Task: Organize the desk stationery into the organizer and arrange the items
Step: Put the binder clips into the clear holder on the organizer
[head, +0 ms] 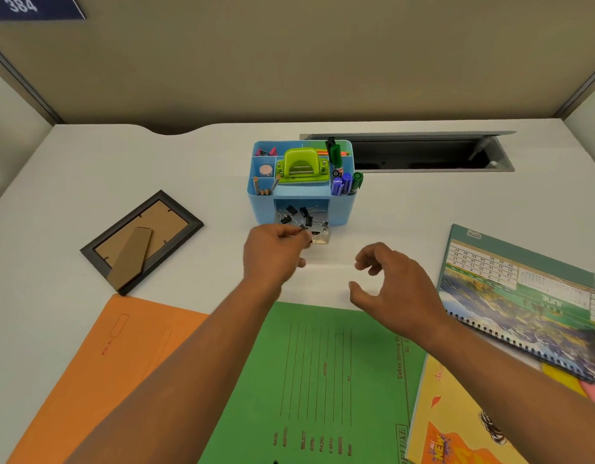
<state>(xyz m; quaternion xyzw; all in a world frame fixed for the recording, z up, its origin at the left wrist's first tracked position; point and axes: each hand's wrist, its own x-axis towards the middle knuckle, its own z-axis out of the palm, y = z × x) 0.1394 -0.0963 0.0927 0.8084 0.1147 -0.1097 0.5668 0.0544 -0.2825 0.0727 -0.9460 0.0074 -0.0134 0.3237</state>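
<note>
Wall tag [21, 6] "384"; calendar [524, 296] "JUNE"; left grip [276, 252] pinches binder clip [314, 233]; right grip [400, 286] empty.

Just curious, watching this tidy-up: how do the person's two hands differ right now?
The left hand pinches a black binder clip at the clear drawer; the right hand holds nothing. The left hand's fingers are curled tight; the right hand's are loosely spread. The left hand sits nearer the blue organizer. Both hang above the white desk.
</note>
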